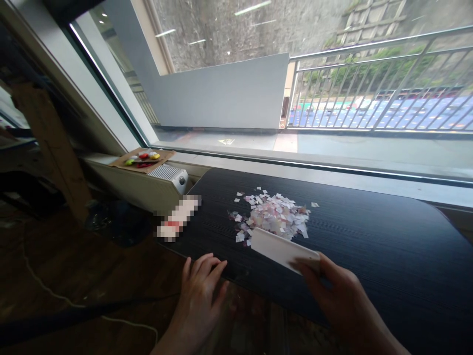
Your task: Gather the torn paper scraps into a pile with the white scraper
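My right hand (334,288) grips one end of a flat white rectangular piece (283,250), pinched between thumb and fingers. Its exact kind is unclear. The far end of this piece touches or nearly touches the near side of a heap of small white and pinkish paper scraps (277,214), which lies on the dark table (373,236). A few scraps are scattered around the heap. My left hand (203,283) is at the table's near edge, its fingers slightly bent and apart, holding nothing.
A blurred-out pale item with a red patch (179,219) lies at the table's left edge. Beyond it, a radiator (168,177) carries brown cardboard (121,161) with small colourful objects (144,158). A large window runs behind the table. A white cable (55,296) crosses the floor.
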The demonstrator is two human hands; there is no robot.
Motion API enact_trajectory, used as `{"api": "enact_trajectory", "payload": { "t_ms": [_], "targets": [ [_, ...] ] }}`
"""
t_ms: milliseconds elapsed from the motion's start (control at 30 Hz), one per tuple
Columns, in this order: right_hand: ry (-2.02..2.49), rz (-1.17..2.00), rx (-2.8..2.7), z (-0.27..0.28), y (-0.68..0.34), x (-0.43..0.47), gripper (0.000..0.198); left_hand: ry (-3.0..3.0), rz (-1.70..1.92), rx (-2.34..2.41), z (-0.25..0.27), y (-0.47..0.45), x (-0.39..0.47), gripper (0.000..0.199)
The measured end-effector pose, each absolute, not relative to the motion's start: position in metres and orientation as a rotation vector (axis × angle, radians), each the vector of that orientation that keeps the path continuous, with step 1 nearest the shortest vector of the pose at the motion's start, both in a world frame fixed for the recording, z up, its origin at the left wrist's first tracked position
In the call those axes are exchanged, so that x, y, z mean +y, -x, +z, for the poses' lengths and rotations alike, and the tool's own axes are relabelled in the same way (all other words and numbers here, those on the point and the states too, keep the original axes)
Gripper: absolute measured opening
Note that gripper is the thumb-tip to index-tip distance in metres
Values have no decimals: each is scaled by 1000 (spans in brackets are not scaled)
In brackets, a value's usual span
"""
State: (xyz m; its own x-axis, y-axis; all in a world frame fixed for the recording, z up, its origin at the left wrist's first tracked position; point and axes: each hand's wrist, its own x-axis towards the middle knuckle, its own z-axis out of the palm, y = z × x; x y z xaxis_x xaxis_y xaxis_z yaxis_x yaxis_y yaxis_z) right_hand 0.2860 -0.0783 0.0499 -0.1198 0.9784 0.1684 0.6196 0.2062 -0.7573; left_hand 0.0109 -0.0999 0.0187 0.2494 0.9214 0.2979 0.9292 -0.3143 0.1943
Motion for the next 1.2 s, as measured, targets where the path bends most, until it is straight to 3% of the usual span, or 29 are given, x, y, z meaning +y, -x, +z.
{"api": "enact_trajectory", "payload": {
  "t_ms": [167, 867, 1200],
  "targets": [
    [1435, 592, -1931, 55, -279, -73, 22, 2498, -507, -1827, 19, -7, -100, 33],
    [1555, 932, -1783, 56, -289, -88, 25, 2452, -612, -1815, 25, -16, -101, 29],
    [1785, 1115, -1476, 64, -389, -127, 25, 2444, -645, -1735, 20, -11, -97, 30]
  ]
}}
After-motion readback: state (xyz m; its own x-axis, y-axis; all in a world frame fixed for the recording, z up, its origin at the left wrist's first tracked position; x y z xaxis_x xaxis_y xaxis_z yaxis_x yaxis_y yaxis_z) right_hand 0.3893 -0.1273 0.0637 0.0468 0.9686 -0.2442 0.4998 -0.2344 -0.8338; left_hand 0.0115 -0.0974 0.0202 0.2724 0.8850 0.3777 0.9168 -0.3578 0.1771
